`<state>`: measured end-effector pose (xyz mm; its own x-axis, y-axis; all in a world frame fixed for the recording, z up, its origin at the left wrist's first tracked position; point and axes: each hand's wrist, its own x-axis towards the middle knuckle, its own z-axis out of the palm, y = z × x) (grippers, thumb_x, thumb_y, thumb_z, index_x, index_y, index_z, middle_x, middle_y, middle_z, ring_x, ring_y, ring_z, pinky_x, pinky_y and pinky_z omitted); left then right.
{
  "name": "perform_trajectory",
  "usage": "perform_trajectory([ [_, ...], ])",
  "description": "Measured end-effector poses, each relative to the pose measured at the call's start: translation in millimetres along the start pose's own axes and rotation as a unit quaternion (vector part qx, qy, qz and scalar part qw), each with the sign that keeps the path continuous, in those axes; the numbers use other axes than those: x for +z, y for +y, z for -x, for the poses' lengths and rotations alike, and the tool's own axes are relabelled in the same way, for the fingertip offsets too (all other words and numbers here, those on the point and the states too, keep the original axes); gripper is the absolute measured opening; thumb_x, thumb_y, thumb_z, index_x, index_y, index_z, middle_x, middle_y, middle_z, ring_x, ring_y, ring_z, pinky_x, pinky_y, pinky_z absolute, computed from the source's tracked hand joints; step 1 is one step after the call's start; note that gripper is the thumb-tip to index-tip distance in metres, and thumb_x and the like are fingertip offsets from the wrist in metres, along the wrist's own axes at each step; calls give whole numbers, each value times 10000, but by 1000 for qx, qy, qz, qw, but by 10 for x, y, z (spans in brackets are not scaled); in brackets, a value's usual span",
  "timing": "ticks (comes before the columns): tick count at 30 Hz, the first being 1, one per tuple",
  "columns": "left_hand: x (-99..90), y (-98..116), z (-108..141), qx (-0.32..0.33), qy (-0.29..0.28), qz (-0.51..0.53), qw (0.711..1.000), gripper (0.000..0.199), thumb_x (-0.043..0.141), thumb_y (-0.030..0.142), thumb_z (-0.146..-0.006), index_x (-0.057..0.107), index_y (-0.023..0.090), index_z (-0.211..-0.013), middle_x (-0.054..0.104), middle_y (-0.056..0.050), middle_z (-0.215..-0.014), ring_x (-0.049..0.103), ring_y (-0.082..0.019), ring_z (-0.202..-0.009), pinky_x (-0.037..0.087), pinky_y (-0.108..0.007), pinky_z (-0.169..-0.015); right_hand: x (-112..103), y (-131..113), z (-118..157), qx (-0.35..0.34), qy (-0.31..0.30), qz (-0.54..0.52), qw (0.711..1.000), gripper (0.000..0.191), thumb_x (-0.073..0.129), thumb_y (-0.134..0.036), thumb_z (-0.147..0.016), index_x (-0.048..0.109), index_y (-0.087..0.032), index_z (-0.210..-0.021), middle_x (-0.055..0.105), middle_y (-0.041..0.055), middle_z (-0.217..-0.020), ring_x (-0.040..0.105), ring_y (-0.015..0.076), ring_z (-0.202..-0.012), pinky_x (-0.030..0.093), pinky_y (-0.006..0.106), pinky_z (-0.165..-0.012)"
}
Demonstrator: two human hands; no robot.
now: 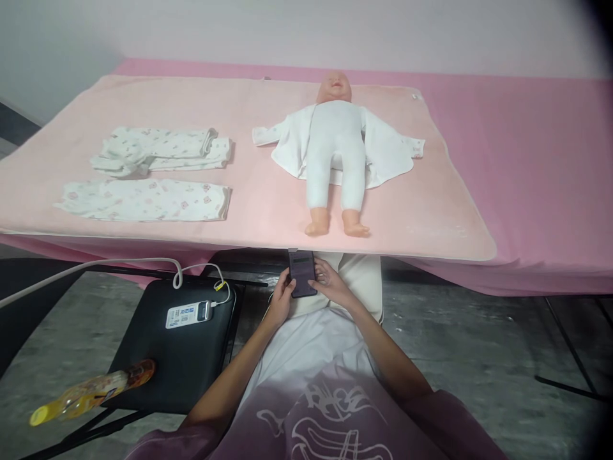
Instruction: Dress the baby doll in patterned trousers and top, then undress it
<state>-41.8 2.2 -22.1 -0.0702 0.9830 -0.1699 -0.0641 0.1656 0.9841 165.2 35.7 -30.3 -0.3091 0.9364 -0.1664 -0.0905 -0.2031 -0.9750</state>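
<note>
Holding phone (301, 275), left hand (281, 297) and right hand (334, 287) flanking

Pink-draped tbl (531, 166), peach mat (261, 211) w/ doll (336, 131), clothes (148, 200)

Table (536, 153): mat (258, 214) on top; folded clothes (148, 199) toward left edge; doll (335, 128) right of these, feet toward near edge. Handheld device (302, 275): just before that edge.

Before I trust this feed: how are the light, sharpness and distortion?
All in the head view: soft light on the mat, dimmer floor below; the doll pale, little detail in its white body; the phone too dark to read; no clear motion blur on left hand or right hand; black corners at right; the bottle looks stretched, perhaps by the lens.
</note>
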Motion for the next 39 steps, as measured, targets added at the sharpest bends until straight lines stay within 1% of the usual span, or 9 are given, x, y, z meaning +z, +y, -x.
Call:
perform_trajectory([
  [11, 9, 2, -1, 5, -9, -1, 1000, 709, 806, 727, -942, 736, 224, -1436, 732, -149, -1501, 669, -355, -1432, 490, -510, -1299, 16, -10, 1, 1, 3, -6, 1000, 830, 923, -480, -876, 555, -300, -1598, 712, 68, -1246, 694, 241, -1220, 586, 408, -1073],
  [15, 14, 13, -4, 0, 3, -3, 1000, 759, 788, 790, -936, 742, 218, -1431, 745, -146, -1482, 675, -353, -1425, 485, -500, -1305, 17, -1, -7, 3, 7, -15, 1000, 831, 926, -493, -869, 567, -292, -1591, 717, 78, -1265, 691, 247, -1236, 587, 410, -1079],
  [22, 34, 58, -13, -6, 6, -12, 1000, 800, 577, 880, -1041, 753, 178, -1382, 760, -170, -1423, 673, -309, -1383, 480, -449, -1281, -23, -7, -36, 18, 21, -18, 999, 670, 824, -521, -925, 665, -280, -1529, 750, 87, -1341, 678, 229, -1276, 545, 417, -1190],
  [25, 18, 35, -30, -17, 19, -17, 1000, 778, 602, 893, -1021, 771, 194, -1317, 774, -150, -1361, 679, -297, -1343, 484, -431, -1262, -16, -39, -45, 27, 31, -7, 999, 623, 823, -546, -927, 724, -270, -1476, 772, 93, -1384, 691, 231, -1262, 545, 428, -1202],
  [28, -68, 1, -61, -38, 48, -7, 998, 815, 709, 932, -918, 792, 195, -1257, 780, -148, -1351, 673, -310, -1360, 465, -437, -1279, 6, -132, -21, 23, 15, 16, 999, 546, 808, -575, -956, 785, -258, -1401, 800, 96, -1369, 722, 238, -1203, 561, 449, -1184],
  [31, -296, -7, -43, -83, 63, 48, 993, 827, 858, 891, -796, 803, 183, -1218, 797, -158, -1344, 698, -336, -1348, 505, -457, -1242, 16, -265, 40, 4, -22, 37, 999, 483, 753, -558, -1032, 797, -270, -1418, 806, 94, -1396, 734, 242, -1233, 552, 463, -1205],
  [33, -555, 0, 50, -113, 84, 78, 987, 798, 924, 835, -745, 806, 189, -1198, 810, -148, -1333, 715, -346, -1339, 529, -462, -1222, 10, -336, 88, -2, -34, 34, 999, 464, 728, -550, -1067, 787, -281, -1440, 807, 93, -1408, 734, 241, -1265, 547, 466, -1218],
  [36, -1087, -8, 359, -143, 151, 70, 976, 790, 953, 810, -684, 813, 208, -1177, 821, -125, -1319, 710, -374, -1377, 523, -487, -1256, -6, -370, 137, 3, -31, 12, 999, 452, 740, -578, -1069, 799, -272, -1397, 818, 98, -1365, 741, 248, -1298, 544, 472, -1236],
  [39, -1679, -71, 836, -166, 239, -10, 957, 715, 931, 788, -637, 815, 249, -1092, 833, -86, -1257, 665, -434, -1451, 509, -540, -1294, -8, -337, 150, 11, -29, -7, 999, 456, 761, -611, -1054, 808, -263, -1345, 820, 100, -1338, 750, 254, -1313, 543, 469, -1241],
])
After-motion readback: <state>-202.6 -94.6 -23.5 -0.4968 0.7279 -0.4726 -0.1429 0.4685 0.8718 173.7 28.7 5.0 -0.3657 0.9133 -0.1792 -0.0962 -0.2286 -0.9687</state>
